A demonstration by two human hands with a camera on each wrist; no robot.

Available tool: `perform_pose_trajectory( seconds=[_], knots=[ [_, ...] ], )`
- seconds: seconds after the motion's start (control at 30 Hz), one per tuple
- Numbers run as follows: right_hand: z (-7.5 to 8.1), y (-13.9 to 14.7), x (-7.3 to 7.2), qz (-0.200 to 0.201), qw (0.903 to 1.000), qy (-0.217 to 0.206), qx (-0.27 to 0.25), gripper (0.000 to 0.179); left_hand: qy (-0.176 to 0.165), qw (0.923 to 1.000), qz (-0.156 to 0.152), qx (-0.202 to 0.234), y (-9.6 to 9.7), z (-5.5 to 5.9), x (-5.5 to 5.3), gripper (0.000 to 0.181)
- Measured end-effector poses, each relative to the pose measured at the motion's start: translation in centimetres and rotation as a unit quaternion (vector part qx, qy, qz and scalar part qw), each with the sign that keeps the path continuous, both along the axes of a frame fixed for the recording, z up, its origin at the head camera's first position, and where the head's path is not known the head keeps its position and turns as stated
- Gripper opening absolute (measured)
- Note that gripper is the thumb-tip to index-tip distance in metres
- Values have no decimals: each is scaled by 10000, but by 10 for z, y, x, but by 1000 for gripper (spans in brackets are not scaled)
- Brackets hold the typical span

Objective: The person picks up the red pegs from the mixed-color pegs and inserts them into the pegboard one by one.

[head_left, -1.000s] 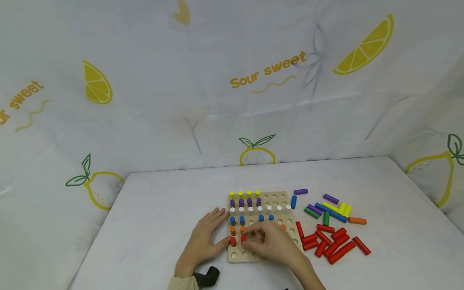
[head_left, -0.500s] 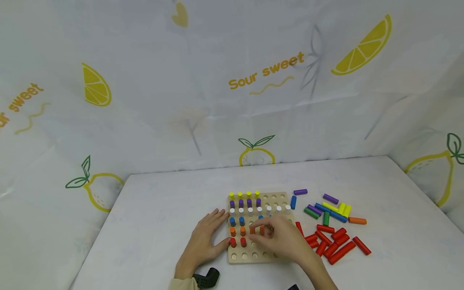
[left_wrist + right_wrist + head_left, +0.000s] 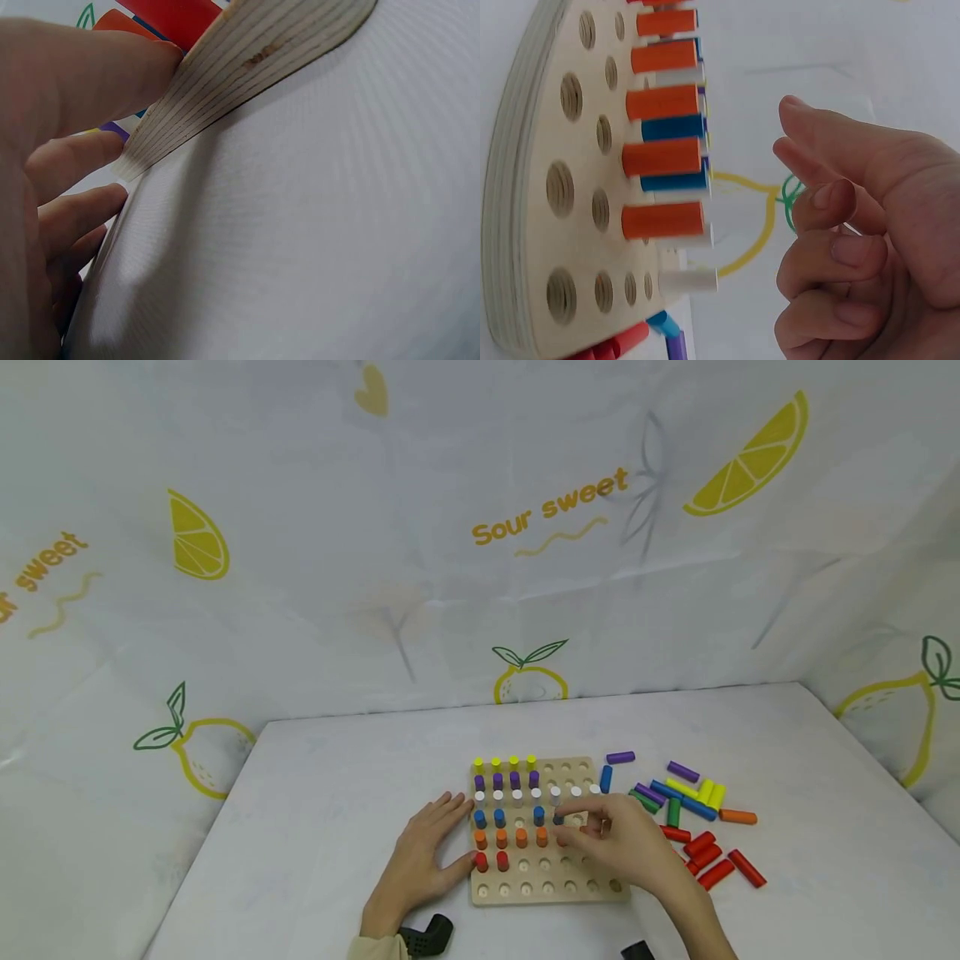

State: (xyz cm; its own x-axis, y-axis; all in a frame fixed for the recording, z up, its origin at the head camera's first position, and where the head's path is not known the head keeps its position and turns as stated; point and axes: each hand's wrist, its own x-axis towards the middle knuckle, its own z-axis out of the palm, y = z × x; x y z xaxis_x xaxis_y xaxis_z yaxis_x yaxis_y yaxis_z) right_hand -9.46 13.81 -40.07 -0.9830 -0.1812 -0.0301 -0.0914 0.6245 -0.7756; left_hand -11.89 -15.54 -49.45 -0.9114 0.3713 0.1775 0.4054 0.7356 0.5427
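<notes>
A wooden peg board [image 3: 536, 876] lies on the table with rows of coloured pegs upright in its holes. My left hand [image 3: 422, 852] rests along its left edge, fingers spread; in the left wrist view the thumb [image 3: 112, 75] touches the board's edge. My right hand [image 3: 626, 839] is over the board's right half, near the orange and blue rows. In the right wrist view its thumb and forefinger are extended with nothing between them, apart from the orange pegs [image 3: 664, 159]. Two red pegs [image 3: 502, 861] stand at the left of their row. Part of the orange row is hidden.
To the right of the board lie loose red pegs [image 3: 747, 867], blue, yellow and green pegs [image 3: 673, 812], purple ones and an orange one [image 3: 738, 817]. A white cloth with lemon prints hangs behind the table. A black wrist device [image 3: 429, 937] is at the left wrist.
My right hand has let go of the second red peg, which stands in its hole, and moved right across the board past the orange pegs. The left hand has stayed put.
</notes>
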Motion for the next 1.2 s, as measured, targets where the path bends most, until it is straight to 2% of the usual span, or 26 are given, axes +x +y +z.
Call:
perform_pose_trajectory(
  seconds=[0.17,0.43,0.63,0.83,1.2],
  knots=[
    [-1,14,0,-274,9995,-129,-7,29,9,10000,-2,-42,0,0,0,66],
    [-8,34,-4,-643,9971,45,411,29,-11,10000,-2,6,0,0,1,66],
    [-17,43,-5,-824,9943,-175,660,32,-19,10000,-10,-28,-1,0,1,66],
    [-25,51,-6,-861,9926,-517,677,35,-15,10000,-14,-30,-1,0,1,66],
    [-35,57,-10,-875,9896,-600,967,32,-39,10000,15,-43,0,0,0,66]
  ],
)
